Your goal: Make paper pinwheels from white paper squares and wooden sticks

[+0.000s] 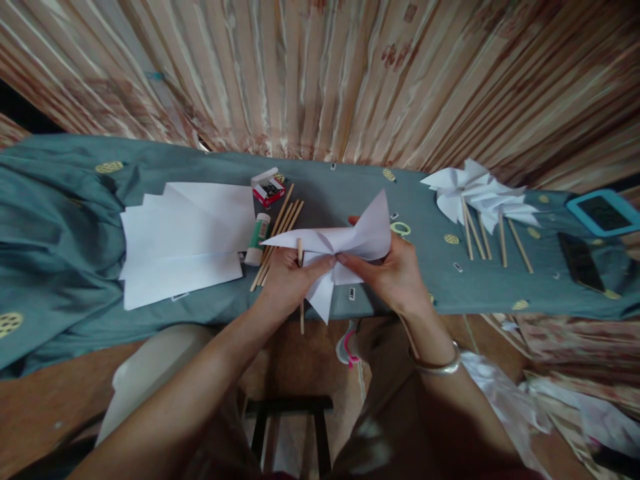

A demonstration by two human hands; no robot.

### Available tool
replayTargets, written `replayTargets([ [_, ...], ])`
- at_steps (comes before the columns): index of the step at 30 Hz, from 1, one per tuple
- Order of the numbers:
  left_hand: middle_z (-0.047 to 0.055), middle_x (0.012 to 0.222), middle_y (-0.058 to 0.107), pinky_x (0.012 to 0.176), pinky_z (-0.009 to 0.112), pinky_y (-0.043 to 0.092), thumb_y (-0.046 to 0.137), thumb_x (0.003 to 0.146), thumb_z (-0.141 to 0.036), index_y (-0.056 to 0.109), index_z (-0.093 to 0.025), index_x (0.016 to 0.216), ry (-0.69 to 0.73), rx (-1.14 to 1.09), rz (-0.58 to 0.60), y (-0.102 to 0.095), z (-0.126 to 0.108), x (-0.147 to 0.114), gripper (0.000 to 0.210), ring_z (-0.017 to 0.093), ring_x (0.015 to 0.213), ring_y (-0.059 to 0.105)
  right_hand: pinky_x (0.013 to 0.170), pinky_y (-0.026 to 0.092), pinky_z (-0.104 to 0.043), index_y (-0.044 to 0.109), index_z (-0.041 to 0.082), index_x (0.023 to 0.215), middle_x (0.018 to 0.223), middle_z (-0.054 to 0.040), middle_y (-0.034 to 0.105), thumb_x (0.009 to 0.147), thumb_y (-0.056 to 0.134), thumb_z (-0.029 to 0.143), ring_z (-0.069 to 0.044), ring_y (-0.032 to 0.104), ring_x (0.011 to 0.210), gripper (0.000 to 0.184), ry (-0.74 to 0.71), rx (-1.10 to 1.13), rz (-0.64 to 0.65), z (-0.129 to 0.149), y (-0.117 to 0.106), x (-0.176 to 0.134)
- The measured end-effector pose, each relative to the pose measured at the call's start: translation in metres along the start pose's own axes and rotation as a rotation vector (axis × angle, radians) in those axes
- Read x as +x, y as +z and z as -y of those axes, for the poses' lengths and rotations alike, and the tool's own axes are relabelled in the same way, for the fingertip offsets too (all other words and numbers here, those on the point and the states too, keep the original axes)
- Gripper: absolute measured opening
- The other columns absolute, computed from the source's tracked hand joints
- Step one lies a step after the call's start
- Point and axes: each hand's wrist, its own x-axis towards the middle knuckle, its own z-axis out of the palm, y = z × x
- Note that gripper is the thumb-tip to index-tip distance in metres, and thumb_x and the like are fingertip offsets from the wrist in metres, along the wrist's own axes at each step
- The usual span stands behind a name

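A white paper pinwheel (pixel 373 227) is held between my two hands above the front edge of the cloth-covered table. Both thumbs press at its centre, where the folded blades meet. My left hand (pixel 287 283) is closed on its left side, and a thin wooden stick (pixel 301 313) stands upright between the fingers of that hand. My right hand (pixel 400 273) grips the right side, its fingers partly hidden behind the paper. Just left of my hands lie several wooden sticks (pixel 283 223) and a green-and-white glue stick (pixel 258 239).
White paper sheets (pixel 190 227) are spread at the left on the green tablecloth (pixel 340 193). A small open red-and-white box (pixel 269 189) stands behind the glue stick. Finished pinwheels (pixel 463 187) lie at the right, near a phone (pixel 580 260) and a blue-framed tablet (pixel 607 212). A pale green ring (pixel 401 229) lies beyond my right hand.
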Motion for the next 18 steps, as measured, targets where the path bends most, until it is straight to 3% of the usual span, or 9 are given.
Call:
replayTargets([
  [6,0.0,0.063,0.065,0.056,0.024,0.042,0.079,0.056,-0.034,0.069,-0.013,0.071,-0.094,-0.203,0.076,0.003,-0.002,0.0,0.027,0.012,0.057,0.056,0.072,0.056,-0.034,0.066,0.015,0.113,0.095,-0.0061,0.073,0.064,0.078,0.034,-0.021,0.068,0.081,0.053,0.065,0.087,-0.044,-0.001,-0.001,0.002],
  [12,-0.004,0.052,0.043,0.039,0.017,0.021,0.067,0.062,-0.033,0.061,-0.014,0.061,-0.13,-0.375,0.055,0.004,0.003,0.004,0.02,0.007,0.047,0.035,0.072,0.056,-0.037,0.067,0.013,0.11,0.093,-0.008,0.074,0.06,0.08,0.036,-0.021,0.067,0.078,0.057,0.103,0.129,-0.177,-0.01,-0.012,0.01],
  [15,-0.002,0.057,0.046,0.038,0.017,0.022,0.057,0.057,-0.021,0.064,-0.011,0.065,-0.153,-0.43,0.038,0.004,0.008,0.009,0.014,0.007,0.051,0.037,0.074,0.056,-0.037,0.067,0.013,0.11,0.095,-0.0092,0.074,0.058,0.081,0.037,-0.022,0.067,0.08,0.059,0.065,0.152,-0.234,-0.016,-0.016,0.013],
  [18,0.003,0.068,0.056,0.039,0.015,0.024,0.051,0.049,-0.011,0.068,-0.008,0.071,-0.153,-0.429,-0.022,0.003,0.01,0.015,0.029,0.008,0.057,0.042,0.076,0.056,-0.037,0.067,0.012,0.109,0.096,-0.0103,0.074,0.057,0.081,0.036,-0.022,0.068,0.081,0.059,0.058,0.177,-0.283,-0.019,-0.021,0.014],
])
